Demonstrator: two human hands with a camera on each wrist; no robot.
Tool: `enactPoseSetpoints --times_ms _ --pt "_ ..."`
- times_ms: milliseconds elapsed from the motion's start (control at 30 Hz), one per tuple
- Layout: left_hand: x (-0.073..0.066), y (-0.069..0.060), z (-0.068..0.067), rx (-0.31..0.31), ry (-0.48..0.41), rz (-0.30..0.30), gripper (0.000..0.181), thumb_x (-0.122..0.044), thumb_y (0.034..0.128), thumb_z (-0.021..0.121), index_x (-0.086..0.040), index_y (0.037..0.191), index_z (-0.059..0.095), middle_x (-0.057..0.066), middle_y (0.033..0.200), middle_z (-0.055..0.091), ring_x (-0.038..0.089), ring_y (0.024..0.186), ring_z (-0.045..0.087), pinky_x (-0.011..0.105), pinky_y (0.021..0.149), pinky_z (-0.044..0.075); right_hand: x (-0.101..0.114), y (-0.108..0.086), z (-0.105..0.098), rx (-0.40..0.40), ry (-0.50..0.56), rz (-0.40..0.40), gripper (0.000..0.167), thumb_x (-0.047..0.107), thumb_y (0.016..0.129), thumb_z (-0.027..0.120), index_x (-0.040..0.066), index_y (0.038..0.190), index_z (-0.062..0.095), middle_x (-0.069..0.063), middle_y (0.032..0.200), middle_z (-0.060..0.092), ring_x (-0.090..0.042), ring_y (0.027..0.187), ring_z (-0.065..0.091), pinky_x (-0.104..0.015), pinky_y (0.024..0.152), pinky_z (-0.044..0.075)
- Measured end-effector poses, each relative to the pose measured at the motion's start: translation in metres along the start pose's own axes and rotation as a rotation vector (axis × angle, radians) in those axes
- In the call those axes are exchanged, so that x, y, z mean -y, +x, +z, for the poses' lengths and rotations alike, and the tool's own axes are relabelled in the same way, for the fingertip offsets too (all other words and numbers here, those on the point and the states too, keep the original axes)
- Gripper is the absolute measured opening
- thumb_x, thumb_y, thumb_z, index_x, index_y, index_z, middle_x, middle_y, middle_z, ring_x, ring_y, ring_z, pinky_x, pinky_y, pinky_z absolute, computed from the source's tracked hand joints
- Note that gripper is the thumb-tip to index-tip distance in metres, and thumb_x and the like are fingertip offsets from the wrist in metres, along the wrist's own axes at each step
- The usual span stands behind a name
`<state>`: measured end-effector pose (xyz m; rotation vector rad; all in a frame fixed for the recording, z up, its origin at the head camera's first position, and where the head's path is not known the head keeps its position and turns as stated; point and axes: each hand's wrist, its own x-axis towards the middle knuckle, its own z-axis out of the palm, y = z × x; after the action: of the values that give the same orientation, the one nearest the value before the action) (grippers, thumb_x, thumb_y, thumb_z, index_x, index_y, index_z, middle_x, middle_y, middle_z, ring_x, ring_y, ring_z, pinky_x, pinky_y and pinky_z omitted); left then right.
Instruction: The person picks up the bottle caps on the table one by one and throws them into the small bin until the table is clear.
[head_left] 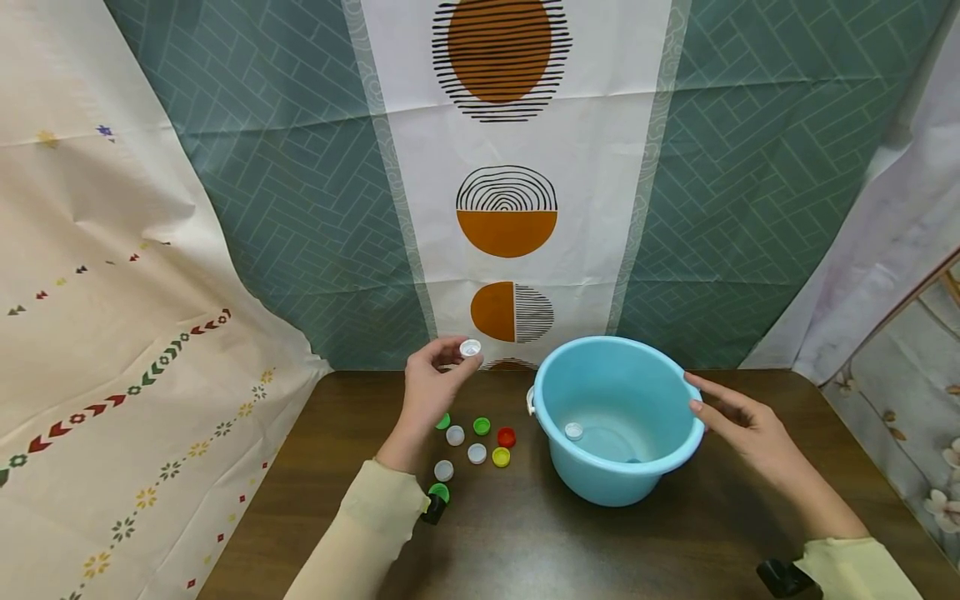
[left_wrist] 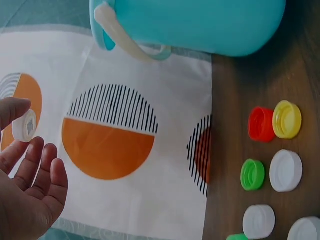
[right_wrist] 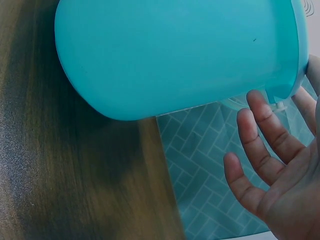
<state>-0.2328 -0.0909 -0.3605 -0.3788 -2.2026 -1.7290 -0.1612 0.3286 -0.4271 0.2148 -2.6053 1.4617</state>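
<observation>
My left hand is raised over the table's back part, left of the bucket. It pinches a white bottle cap between thumb and fingers; in the left wrist view the other fingers are half bent. On the right, my right hand holds the rim of a light blue bucket with thumb and fingertips. Its other fingers spread loosely beside the outer wall. Inside the bucket lies a white cap. Loose caps lie below the left hand, among them a red cap and a yellow cap.
Several white and green caps, such as a green cap and a white cap, lie on the dark wooden table. A white handle hangs at the bucket's left side. Patterned cloth hangs behind the table.
</observation>
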Motion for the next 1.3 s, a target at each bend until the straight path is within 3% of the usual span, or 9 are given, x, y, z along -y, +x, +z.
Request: enactPoseSetpoints --times_ms 300,567,767,1033,1300 --pt "-0.012 0.0 0.018 0.067 -0.008 0.018 0.03 -0.008 0.0856 0.075 0.003 0.113 0.068 0.018 0.101 0.067 0.031 0.09 0.061 0.035 0.077 0.053 -0.001 0.0 0.0 0.001 -0.002 0.006 0.049 0.033 0.1 0.056 0.025 0.147 0.046 -0.011 0.132 0.059 -0.014 0.094 0.064 -0.023 0.075 0.052" --pt "-0.019 0.0 0.037 0.101 -0.059 0.018 0.03 -0.008 0.0855 0.075 0.003 0.112 0.067 0.016 0.1 0.067 0.028 0.09 0.062 0.03 0.077 0.054 -0.001 -0.001 0.0 -0.002 -0.001 0.004 0.049 0.032 0.1 0.056 0.025 0.147 0.046 -0.011 0.13 0.06 -0.014 0.094 0.065 -0.023 0.075 0.052" --pt "-0.026 0.0 0.052 0.132 -0.067 0.044 0.031 -0.008 0.0863 0.074 0.004 0.114 0.067 0.018 0.103 0.067 0.03 0.092 0.062 0.035 0.081 0.055 -0.001 -0.001 0.0 0.0 -0.001 0.009 0.049 0.033 0.1 0.056 0.026 0.147 0.046 -0.009 0.131 0.06 -0.013 0.094 0.064 -0.024 0.076 0.052" --pt "-0.008 0.008 0.079 0.151 -0.083 0.015 0.034 -0.02 0.0855 0.077 -0.008 0.116 0.069 0.008 0.102 0.068 0.023 0.093 0.063 0.034 0.08 0.054 0.0 0.0 0.001 0.002 0.006 0.006 0.049 0.032 0.101 0.056 0.026 0.148 0.046 -0.01 0.13 0.06 -0.015 0.093 0.065 -0.024 0.075 0.052" --pt "-0.011 0.007 0.098 0.173 -0.119 0.048 0.031 -0.027 0.084 0.079 -0.016 0.112 0.071 -0.003 0.096 0.067 0.015 0.089 0.063 0.033 0.077 0.055 -0.001 0.001 -0.001 0.004 -0.002 0.006 0.048 0.032 0.101 0.055 0.026 0.148 0.046 -0.009 0.132 0.059 -0.014 0.095 0.064 -0.023 0.076 0.052"
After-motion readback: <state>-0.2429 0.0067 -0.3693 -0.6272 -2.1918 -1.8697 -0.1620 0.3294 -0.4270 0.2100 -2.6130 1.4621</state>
